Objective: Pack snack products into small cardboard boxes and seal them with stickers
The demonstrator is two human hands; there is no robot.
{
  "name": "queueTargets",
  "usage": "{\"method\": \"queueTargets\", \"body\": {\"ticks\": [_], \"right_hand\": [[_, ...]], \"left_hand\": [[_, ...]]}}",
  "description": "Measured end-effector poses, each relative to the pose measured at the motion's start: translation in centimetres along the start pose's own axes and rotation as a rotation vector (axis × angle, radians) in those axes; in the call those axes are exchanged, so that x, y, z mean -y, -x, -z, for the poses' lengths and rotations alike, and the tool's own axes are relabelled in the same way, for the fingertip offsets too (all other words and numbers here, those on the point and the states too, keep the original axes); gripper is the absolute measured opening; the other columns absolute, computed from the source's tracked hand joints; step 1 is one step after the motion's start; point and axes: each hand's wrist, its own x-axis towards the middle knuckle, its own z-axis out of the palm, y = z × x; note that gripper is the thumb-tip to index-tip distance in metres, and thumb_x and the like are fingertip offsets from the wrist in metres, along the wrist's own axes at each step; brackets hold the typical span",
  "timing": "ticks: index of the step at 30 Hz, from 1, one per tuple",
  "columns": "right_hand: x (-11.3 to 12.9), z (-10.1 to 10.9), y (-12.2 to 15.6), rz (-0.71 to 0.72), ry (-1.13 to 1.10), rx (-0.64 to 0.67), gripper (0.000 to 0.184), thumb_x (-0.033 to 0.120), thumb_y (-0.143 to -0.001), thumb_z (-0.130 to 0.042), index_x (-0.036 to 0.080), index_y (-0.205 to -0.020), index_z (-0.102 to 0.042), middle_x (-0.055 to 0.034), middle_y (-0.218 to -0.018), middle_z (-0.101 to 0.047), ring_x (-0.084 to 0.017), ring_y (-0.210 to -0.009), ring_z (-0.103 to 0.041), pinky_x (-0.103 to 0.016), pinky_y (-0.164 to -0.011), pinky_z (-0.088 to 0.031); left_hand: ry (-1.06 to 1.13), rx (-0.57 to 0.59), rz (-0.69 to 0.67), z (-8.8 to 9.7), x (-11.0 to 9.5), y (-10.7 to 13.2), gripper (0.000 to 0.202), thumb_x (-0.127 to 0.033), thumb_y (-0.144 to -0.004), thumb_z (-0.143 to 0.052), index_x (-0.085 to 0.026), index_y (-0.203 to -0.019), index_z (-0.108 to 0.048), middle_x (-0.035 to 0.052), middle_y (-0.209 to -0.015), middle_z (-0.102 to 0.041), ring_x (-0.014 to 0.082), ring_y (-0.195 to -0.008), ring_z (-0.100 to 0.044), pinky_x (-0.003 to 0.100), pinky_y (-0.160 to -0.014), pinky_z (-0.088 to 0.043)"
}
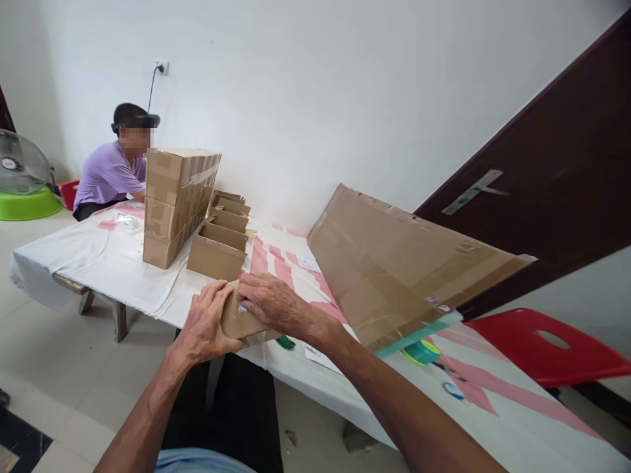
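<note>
Inside left grip (206, 323) | under right grip (276, 301) | cardboard piece (240, 323)

The small box (235, 323) looks like plain matt cardboard, smooth on its face. The tall stack of boxes (158, 220) is cardboard too, its strips of tape (200, 176) catching the light — and the big panel (384, 263) shines in the same patchy way. The tablecloth (180, 295) is creased cloth; the table leg (119, 322), rough wood. Smooth plastic for the red chair (513, 348), silvery metal for the door handle (473, 192).
</note>
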Motion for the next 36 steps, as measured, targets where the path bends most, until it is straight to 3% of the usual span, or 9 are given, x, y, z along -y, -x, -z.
{"method": "queueTargets", "body": {"ticks": [6, 17, 21, 25, 28, 32, 36], "right_hand": [[0.2, 0.3, 0.1, -0.046, -0.084, -0.032, 0.022, 0.006, -0.098, -0.051, 0.020, -0.084, -0.060, -0.0041, -0.088, -0.065, -0.020, -0.084, -0.057, -0.035, -0.082, -0.047], [0.5, 3.9, 1.8, -0.322, -0.507, -0.217, 0.016, 0.022, -0.100, -0.049, 0.022, -0.088, -0.059, -0.0030, -0.089, -0.067, -0.018, -0.082, -0.061, -0.031, -0.073, -0.049], [-0.3, 4.6, 3.6, -0.398, -0.573, -0.278, 0.015, 0.026, -0.099, -0.052, 0.022, -0.088, -0.060, -0.0026, -0.087, -0.067, -0.018, -0.081, -0.060, -0.031, -0.074, -0.048], [-2.1, 4.9, 7.3, -0.544, -0.568, -0.368, 0.014, 0.028, -0.097, -0.054, 0.022, -0.085, -0.061, -0.0022, -0.087, -0.066, -0.017, -0.081, -0.059, -0.031, -0.076, -0.047], [-3.7, 3.9, 11.8, -0.692, -0.527, -0.443, 0.015, 0.030, -0.095, -0.055, 0.022, -0.085, -0.061, -0.0013, -0.085, -0.064, -0.017, -0.081, -0.058, -0.030, -0.075, -0.046], [-5.3, 0.4, 18.6, -0.911, -0.444, -0.474, 0.018, 0.036, -0.095, -0.053, 0.022, -0.085, -0.059, -0.0001, -0.080, -0.062, -0.017, -0.075, -0.057, -0.029, -0.072, -0.045], [-5.9, -4.5, 23.9, -1.028, -0.387, -0.421, 0.014, 0.030, -0.092, -0.051, 0.022, -0.081, -0.056, -0.0003, -0.077, -0.062, -0.017, -0.073, -0.057, -0.029, -0.070, -0.045]], "left_hand": [[0.006, 0.009, 0.006, 0.1, -0.1, 0.0, 0.104, -0.029, -0.060, -0.093, -0.024, -0.152, -0.044, 0.0194, -0.154, -0.051, 0.0417, -0.146, -0.047, 0.061, -0.117, -0.041], [-0.030, 0.001, 0.010, 0.3, 1.0, 0.3, 0.103, -0.035, -0.061, -0.095, -0.023, -0.150, -0.045, 0.0199, -0.155, -0.049, 0.0427, -0.147, -0.045, 0.062, -0.119, -0.040], [-0.031, 0.000, 0.009, 0.7, 1.6, 0.2, 0.100, -0.031, -0.061, -0.094, -0.023, -0.149, -0.047, 0.0203, -0.156, -0.048, 0.0424, -0.145, -0.047, 0.062, -0.119, -0.040], [0.020, -0.021, 0.004, 1.7, 3.0, -0.3, 0.092, -0.033, -0.064, -0.091, -0.022, -0.146, -0.050, 0.0192, -0.155, -0.049, 0.0408, -0.145, -0.049, 0.061, -0.121, -0.040], [0.082, -0.002, 0.020, 2.6, 4.9, -0.9, 0.086, -0.043, -0.070, -0.086, -0.022, -0.146, -0.050, 0.0163, -0.154, -0.051, 0.0394, -0.145, -0.049, 0.060, -0.122, -0.041], [0.182, 0.043, 0.205, 3.9, 7.9, -0.9, 0.095, -0.055, -0.072, -0.084, -0.026, -0.153, -0.044, 0.0120, -0.162, -0.047, 0.0415, -0.146, -0.048, 0.058, -0.116, -0.049], [0.308, 0.075, 0.395, 4.5, 10.1, -0.3, 0.097, -0.063, -0.077, -0.084, -0.045, -0.159, -0.035, -0.0031, -0.171, -0.038, 0.0361, -0.156, -0.039, 0.052, -0.123, -0.044]]}}
